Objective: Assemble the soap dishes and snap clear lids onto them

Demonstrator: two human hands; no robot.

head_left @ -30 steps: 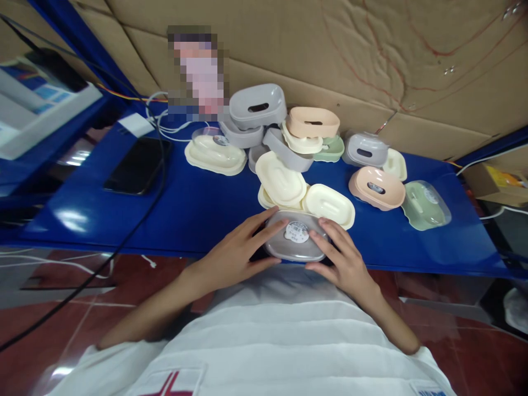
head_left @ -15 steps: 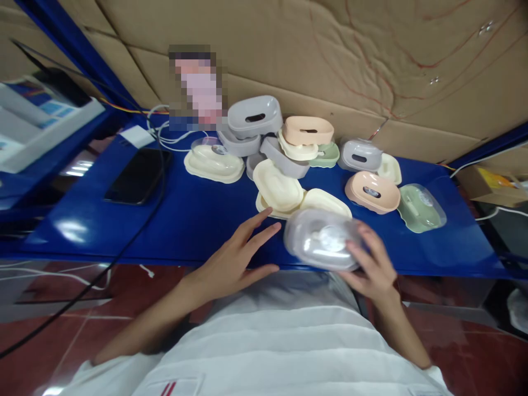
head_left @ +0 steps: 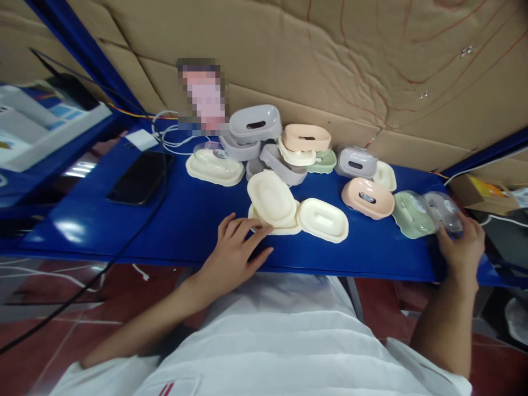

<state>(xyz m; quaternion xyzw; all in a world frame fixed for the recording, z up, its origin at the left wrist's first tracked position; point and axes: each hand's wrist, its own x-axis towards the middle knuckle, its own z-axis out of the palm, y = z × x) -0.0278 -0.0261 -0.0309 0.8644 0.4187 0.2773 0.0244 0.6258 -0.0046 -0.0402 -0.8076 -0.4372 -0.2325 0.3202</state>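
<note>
Clamped right hand (head_left: pixel 464 245) on clear oval plastic lid (head_left: pixel 447 209), just right of pale green oval plastic soap box (head_left: pixel 410 215). Rested left hand (head_left: pixel 235 254) open and empty, well left of that box. Probably best kept level, clear of the box's rim.

On the table (head_left: pixel 165 231), the lid (head_left: pixel 449 212) sits right of a soap box (head_left: pixel 412 215).

- A wall of creased brown cardboard sheets (head_left: pixel 330 55) rises behind the counter, marked with thin red lines.
- The counter (head_left: pixel 185 231) is glossy blue and runs left to right, with bright patches of glare on its left part.
- A blue metal post (head_left: pixel 82 49) slants up at the left.
- Reddish-brown floor tiles (head_left: pixel 25 374) with pale joints show below the counter's front edge.
</note>
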